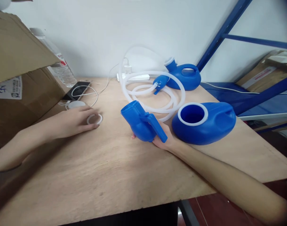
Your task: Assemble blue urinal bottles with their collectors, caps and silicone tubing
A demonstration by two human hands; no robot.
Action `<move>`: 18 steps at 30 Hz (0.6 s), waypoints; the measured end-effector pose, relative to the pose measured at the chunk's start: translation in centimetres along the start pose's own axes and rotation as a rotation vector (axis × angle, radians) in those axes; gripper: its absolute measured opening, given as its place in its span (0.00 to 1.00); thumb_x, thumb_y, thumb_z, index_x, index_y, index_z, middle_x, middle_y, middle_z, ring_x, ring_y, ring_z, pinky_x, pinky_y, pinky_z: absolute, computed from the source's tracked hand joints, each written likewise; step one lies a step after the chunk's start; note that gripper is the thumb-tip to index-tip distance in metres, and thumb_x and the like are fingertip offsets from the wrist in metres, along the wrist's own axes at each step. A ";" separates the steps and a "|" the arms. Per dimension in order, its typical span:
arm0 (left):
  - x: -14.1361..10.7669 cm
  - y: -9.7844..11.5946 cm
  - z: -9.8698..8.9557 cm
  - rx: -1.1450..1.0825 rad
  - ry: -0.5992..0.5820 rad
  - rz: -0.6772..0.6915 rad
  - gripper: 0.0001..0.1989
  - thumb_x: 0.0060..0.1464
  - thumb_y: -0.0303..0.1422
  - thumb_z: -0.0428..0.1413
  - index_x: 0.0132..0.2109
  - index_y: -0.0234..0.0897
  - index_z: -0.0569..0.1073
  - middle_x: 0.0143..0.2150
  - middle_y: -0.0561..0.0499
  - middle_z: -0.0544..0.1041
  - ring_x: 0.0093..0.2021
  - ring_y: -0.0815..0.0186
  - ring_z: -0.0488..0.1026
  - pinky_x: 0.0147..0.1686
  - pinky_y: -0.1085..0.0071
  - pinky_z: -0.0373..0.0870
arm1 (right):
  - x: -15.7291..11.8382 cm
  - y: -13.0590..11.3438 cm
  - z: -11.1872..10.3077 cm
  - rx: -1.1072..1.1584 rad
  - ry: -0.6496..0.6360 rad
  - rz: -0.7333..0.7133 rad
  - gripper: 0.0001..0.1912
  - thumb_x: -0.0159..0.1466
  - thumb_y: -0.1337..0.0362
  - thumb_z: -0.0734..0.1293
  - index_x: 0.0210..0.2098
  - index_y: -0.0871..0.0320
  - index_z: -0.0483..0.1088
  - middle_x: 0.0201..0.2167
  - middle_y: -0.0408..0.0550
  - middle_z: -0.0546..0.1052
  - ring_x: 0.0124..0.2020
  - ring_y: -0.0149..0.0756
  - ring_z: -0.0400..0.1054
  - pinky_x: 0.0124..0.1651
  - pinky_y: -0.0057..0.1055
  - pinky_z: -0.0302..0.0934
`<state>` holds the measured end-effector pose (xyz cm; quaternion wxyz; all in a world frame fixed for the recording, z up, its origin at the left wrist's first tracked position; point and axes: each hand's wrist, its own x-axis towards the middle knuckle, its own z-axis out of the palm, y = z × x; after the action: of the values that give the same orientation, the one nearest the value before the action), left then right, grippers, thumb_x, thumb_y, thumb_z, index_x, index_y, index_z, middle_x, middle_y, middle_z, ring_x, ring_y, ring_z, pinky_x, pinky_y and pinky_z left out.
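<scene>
My right hand (164, 138) holds a blue plastic spout piece (140, 124) from below, above the table. Its round open mouth points up and left, and a flat blue flap stands along its side. At the left, my left hand (75, 121) is down at the table with thumb and fingers closed about a thin white ring (100, 120). Just right of my right hand lies a blue urinal bottle (213, 122) with a wide white-rimmed opening and a moulded handle. Most of my right hand's fingers are hidden behind the spout piece.
Behind are a coiled clear hose (181, 91) with a blue end piece (161, 82) and a second blue urinal bottle (187, 80). A cardboard box (28, 100), water bottle (64, 70), phone (79, 89) and cable stand left; a power strip (141, 77) lies against the wall; blue shelving (263, 83) is right.
</scene>
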<state>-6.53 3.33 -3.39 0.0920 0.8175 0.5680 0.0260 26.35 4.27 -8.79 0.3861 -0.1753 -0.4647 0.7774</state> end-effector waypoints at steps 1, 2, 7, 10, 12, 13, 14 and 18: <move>0.5 0.2 0.2 -0.009 0.025 0.000 0.28 0.63 0.55 0.51 0.57 0.41 0.79 0.54 0.42 0.82 0.50 0.53 0.78 0.47 0.63 0.72 | 0.0 -0.1 0.2 -0.004 -0.003 -0.001 0.20 0.63 0.45 0.74 0.44 0.53 0.77 0.35 0.45 0.83 0.30 0.42 0.80 0.41 0.42 0.76; 0.9 0.4 0.3 -0.019 0.040 0.002 0.30 0.63 0.55 0.51 0.58 0.39 0.78 0.52 0.41 0.82 0.47 0.53 0.79 0.45 0.63 0.73 | -0.1 -0.3 0.4 -0.015 -0.007 -0.003 0.20 0.62 0.44 0.74 0.43 0.53 0.77 0.33 0.45 0.83 0.29 0.41 0.79 0.40 0.42 0.75; 2.2 2.6 0.0 -0.262 0.204 -0.009 0.40 0.57 0.59 0.58 0.67 0.37 0.73 0.46 0.41 0.84 0.38 0.55 0.80 0.39 0.60 0.76 | -0.2 -0.4 0.7 -0.061 -0.009 0.018 0.20 0.60 0.45 0.76 0.41 0.54 0.77 0.32 0.46 0.82 0.30 0.42 0.79 0.40 0.41 0.75; 2.1 5.8 -0.7 -0.587 0.457 0.020 0.31 0.62 0.54 0.60 0.63 0.40 0.77 0.54 0.41 0.84 0.49 0.55 0.81 0.48 0.59 0.80 | 0.0 0.1 0.2 -0.054 -0.016 -0.003 0.24 0.60 0.44 0.76 0.46 0.54 0.78 0.34 0.47 0.83 0.32 0.42 0.79 0.40 0.40 0.76; 2.1 8.0 -0.8 -0.668 0.527 0.107 0.26 0.61 0.50 0.63 0.59 0.41 0.80 0.53 0.43 0.84 0.50 0.55 0.81 0.48 0.59 0.81 | 0.0 0.4 -0.1 -0.045 -0.015 -0.005 0.26 0.61 0.44 0.76 0.52 0.53 0.78 0.36 0.47 0.83 0.32 0.42 0.79 0.40 0.41 0.77; 2.0 9.0 -0.8 -0.665 0.527 0.154 0.24 0.62 0.49 0.63 0.57 0.41 0.82 0.52 0.44 0.85 0.48 0.56 0.81 0.47 0.60 0.82 | 0.0 0.5 -0.2 -0.038 -0.015 0.000 0.27 0.62 0.45 0.76 0.55 0.52 0.77 0.37 0.47 0.84 0.32 0.42 0.79 0.41 0.42 0.77; 2.1 9.8 -0.6 -0.659 0.525 0.192 0.22 0.63 0.49 0.62 0.56 0.41 0.83 0.51 0.44 0.85 0.47 0.56 0.81 0.46 0.61 0.82 | -0.1 0.6 -0.2 -0.032 -0.014 0.004 0.29 0.62 0.47 0.76 0.59 0.50 0.76 0.40 0.47 0.84 0.32 0.42 0.80 0.41 0.43 0.78; 2.3 11.4 0.6 -0.687 0.547 0.253 0.20 0.68 0.47 0.58 0.55 0.40 0.83 0.52 0.44 0.85 0.50 0.56 0.81 0.45 0.63 0.82 | -0.6 0.5 0.2 -0.053 -0.007 -0.033 0.36 0.64 0.53 0.75 0.70 0.42 0.67 0.62 0.50 0.79 0.39 0.43 0.82 0.42 0.46 0.80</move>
<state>4.85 1.52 -2.04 0.2008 0.7655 0.4256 0.4388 26.38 3.59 -9.16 0.3926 -0.1749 -0.4891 0.7590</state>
